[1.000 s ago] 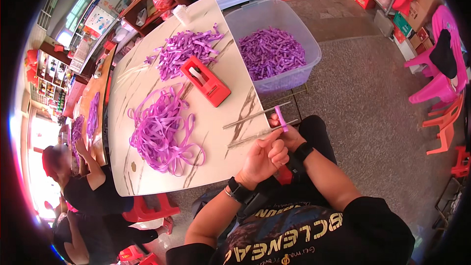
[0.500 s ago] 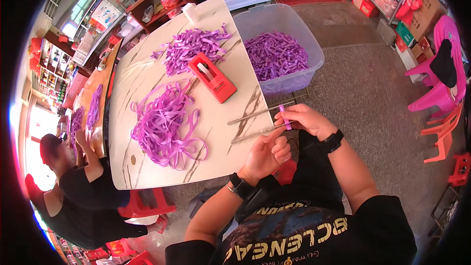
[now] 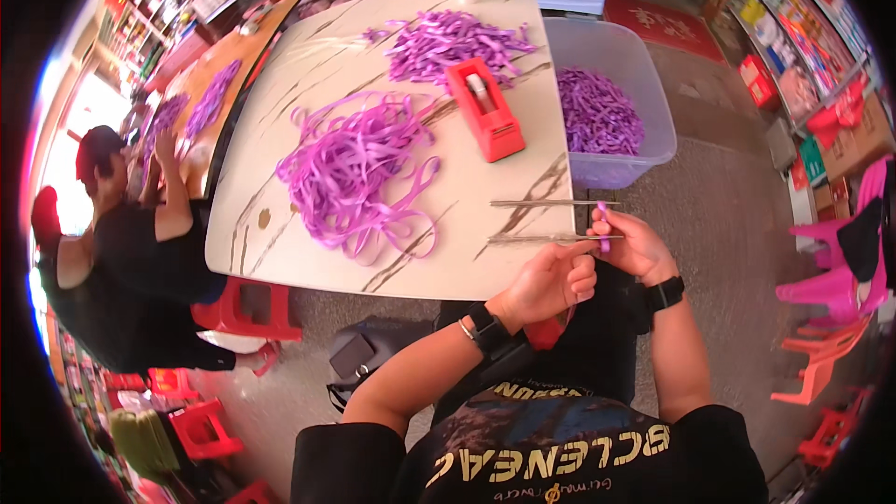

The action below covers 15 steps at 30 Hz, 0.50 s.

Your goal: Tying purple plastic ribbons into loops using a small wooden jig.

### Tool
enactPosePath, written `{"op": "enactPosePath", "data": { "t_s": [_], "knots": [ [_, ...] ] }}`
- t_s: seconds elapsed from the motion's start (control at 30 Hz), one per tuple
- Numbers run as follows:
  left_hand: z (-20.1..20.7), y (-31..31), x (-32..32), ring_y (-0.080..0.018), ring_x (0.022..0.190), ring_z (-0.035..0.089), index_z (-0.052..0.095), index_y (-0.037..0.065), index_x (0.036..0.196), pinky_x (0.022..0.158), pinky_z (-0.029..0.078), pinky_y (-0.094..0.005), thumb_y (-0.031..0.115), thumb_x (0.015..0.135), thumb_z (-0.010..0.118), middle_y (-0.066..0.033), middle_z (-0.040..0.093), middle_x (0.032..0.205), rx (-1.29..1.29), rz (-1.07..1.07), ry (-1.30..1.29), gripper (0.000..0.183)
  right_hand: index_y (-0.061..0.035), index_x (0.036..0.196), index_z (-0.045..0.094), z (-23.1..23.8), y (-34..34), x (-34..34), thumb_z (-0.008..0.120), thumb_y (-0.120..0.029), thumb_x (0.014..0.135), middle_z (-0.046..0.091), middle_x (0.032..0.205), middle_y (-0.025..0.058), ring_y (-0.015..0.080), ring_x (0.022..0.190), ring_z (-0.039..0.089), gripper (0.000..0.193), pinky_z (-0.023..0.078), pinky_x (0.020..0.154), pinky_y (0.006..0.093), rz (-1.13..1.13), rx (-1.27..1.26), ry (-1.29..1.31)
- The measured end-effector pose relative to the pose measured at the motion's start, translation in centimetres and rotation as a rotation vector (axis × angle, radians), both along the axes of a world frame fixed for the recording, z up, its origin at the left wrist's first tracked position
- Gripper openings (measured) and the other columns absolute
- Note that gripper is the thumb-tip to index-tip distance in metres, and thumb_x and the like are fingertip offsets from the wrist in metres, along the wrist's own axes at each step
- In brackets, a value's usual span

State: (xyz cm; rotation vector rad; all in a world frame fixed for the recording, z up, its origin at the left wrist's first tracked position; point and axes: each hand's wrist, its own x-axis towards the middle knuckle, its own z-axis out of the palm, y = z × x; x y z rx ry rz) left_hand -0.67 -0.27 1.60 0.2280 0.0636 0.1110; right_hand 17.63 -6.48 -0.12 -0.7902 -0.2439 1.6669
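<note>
Two thin metal rods stick out side by side over the table's right edge. Around their near ends is a short loop of purple ribbon. My right hand pinches this ribbon between thumb and fingers. My left hand is beside it, palm turned up, with its index finger reaching to the ribbon at the lower rod and its other fingers curled. Whether anything is in those curled fingers is hidden. A loose tangle of long purple ribbon lies on the marbled table, left of the rods.
Behind the red tape dispenser is a heap of short purple pieces. A clear plastic bin of similar pieces stands right of the table. On the left, another person sits at a wooden table. Pink chairs stand far right.
The view has swung, so the table and bin appear farther right and higher. Both hands remain at the ribbon on the rods, with little visible change in their grip.
</note>
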Motion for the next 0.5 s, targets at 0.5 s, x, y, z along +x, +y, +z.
{"op": "enactPosePath", "data": {
  "t_s": [0.5],
  "knots": [
    [-1.8,-0.8,1.8,-0.0156,0.057,0.038,0.036,0.010,0.063,0.058,0.033,-0.0269,0.028,0.084,0.037,-0.0015,0.035,0.058,0.047,0.011,-0.134,0.027,-0.0087,0.105,0.051,0.6,-9.2,10.0,0.050,-0.019,0.088,0.054,0.083,0.0012,0.0125,0.079,0.051,0.019,0.042,0.085,0.0343,-0.105,0.039,-0.149]
  ]
}}
